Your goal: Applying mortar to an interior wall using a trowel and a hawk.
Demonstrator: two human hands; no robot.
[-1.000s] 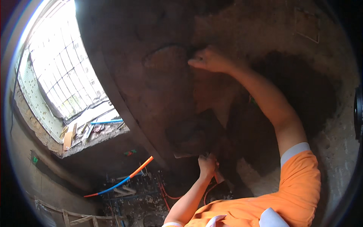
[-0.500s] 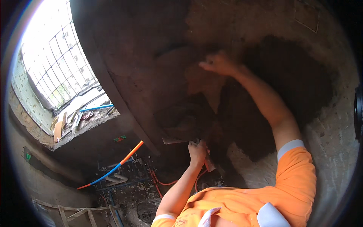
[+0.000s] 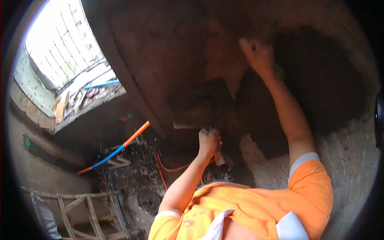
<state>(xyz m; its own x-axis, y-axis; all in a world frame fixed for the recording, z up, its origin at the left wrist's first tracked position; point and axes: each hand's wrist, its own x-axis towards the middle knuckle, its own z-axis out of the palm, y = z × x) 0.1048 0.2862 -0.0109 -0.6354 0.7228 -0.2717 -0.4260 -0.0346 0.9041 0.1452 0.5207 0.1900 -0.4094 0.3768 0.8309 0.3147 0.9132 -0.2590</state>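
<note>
My left hand (image 3: 209,143) is closed around the handle of a plasterer's hawk (image 3: 188,125); its pale edge shows just left of my fingers. A dark mound of mortar (image 3: 194,105) appears above that edge, though the dimness blurs where it ends against the wall. Below my fingers sticks out a reddish handle end (image 3: 219,157). Higher up, my right hand (image 3: 259,56) is closed with the thumb extended, close to the wall (image 3: 226,52). Whatever it grips is lost in shadow. Dark, wet-looking mortar (image 3: 320,80) covers much of the wall around a lighter bare patch.
A barred window (image 3: 66,44) opens at the upper left, with wood scraps (image 3: 61,110) on its sill. Below it, an orange and blue pipe (image 3: 116,151) slants above a rubble-strewn floor. A wooden frame (image 3: 92,216) stands at the lower left. Red tubing (image 3: 176,170) curves near my left forearm.
My right hand has moved up and to the right across the wall. My left hand keeps hold of the hawk. The whole view has shifted slightly.
</note>
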